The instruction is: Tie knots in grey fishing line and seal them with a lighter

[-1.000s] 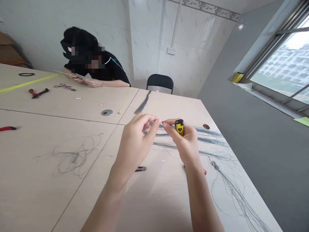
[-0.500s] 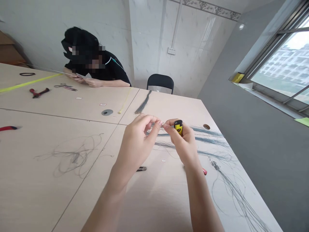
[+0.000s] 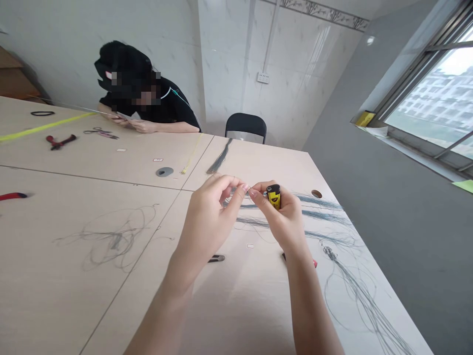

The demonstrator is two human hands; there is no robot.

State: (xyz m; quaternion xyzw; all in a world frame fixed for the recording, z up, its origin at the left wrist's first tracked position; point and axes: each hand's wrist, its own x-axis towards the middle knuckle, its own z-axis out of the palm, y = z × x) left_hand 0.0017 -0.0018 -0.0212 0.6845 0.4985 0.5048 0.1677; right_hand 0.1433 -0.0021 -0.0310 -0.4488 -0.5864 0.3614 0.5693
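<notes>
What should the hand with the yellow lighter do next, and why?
Probably tilt the yellow lighter slightly toward the thin strand pinched by the left hand, because the lighter stands upright in the right hand, its top not aimed at the strand.

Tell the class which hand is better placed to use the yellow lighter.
Probably the right hand: it grips the yellow lighter, while the left hand pinches something tiny.
</notes>
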